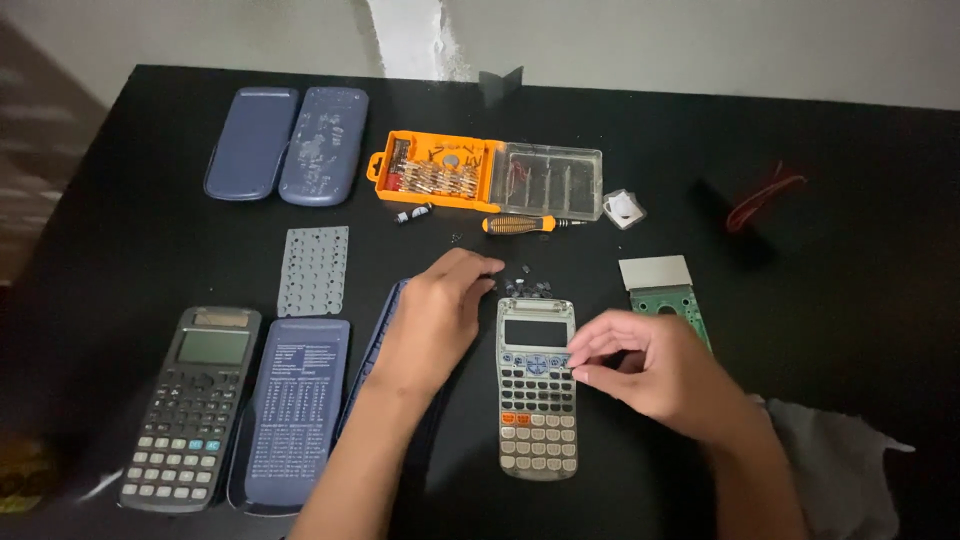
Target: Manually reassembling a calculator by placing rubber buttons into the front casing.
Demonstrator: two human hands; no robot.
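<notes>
Calculator faceplate (537,385), grey and silver with its rows of keys, lies flat on the black table (120,200) between your two hands, and everything else is placed from it. Far to its left sits a dark, complete calculator (190,405), and next to that a blue slide cover (290,410) with printed text inside. Up and to the left of the faceplate lies a grey rubber key mat (313,270), and beyond that, near the table's far edge, two blue shell halves (287,145) side by side. Your left hand (440,310) rests just left of the faceplate's top corner, fingers curled and drawn together, their tips among a cluster of small loose keys (527,288) lying just above the faceplate; whether it pinches one you cannot tell. Straight above the faceplate is an orange bit case (430,170) with its clear lid (550,180) open, and a small orange-handled screwdriver (530,224) in front of it. Your right hand (650,370) hovers over the faceplate's right edge, thumb and forefinger pressed together at the upper key rows, seemingly on a tiny key. To the right lie a green circuit board (680,305) with its display, and a grey cloth (840,460). Judge the faceplate light, stiff, thin plastic, and somewhat fragile; grip it by the long side edges, never the display window.
</notes>
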